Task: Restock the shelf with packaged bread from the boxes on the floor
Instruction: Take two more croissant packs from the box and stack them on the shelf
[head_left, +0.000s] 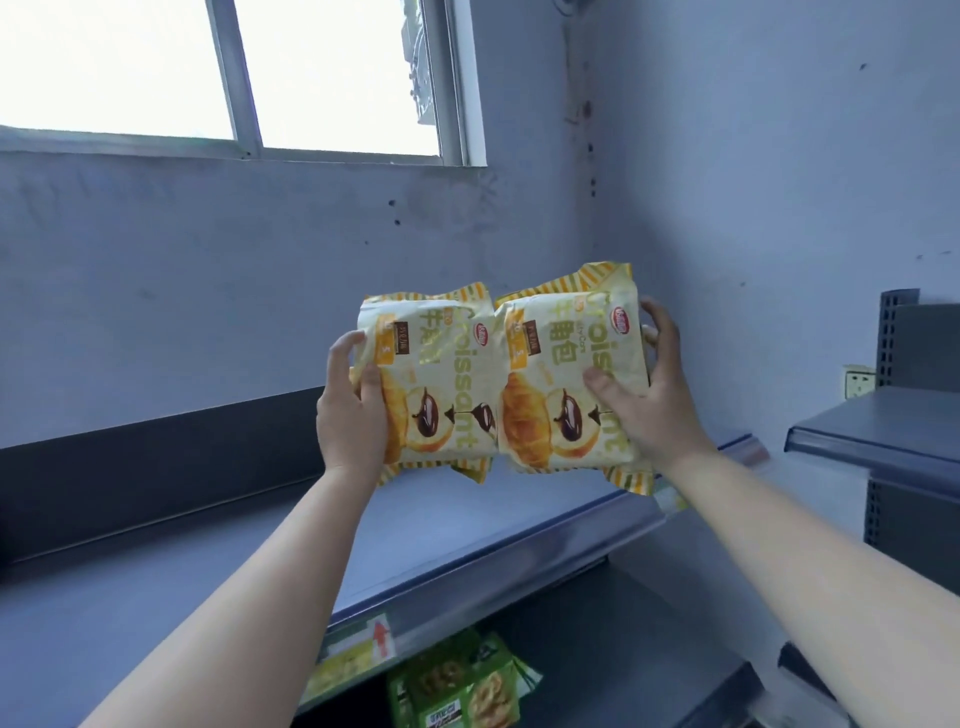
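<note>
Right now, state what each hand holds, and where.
Left hand grips the left croissant pack by its left edge; right hand grips the right croissant pack by its right edge.

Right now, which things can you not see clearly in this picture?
- Boxes on the floor: outside the head view.
- Green packages on the lower shelf: cut by the bottom edge, print blurred.
- Price label on the top shelf edge: blurred.
- Left croissant bag: side hidden by left hand.

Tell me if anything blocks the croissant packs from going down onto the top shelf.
Nothing visible does. Both hands, left and right, hold the croissant packs just above the top shelf, whose surface beneath them is bare.
</note>
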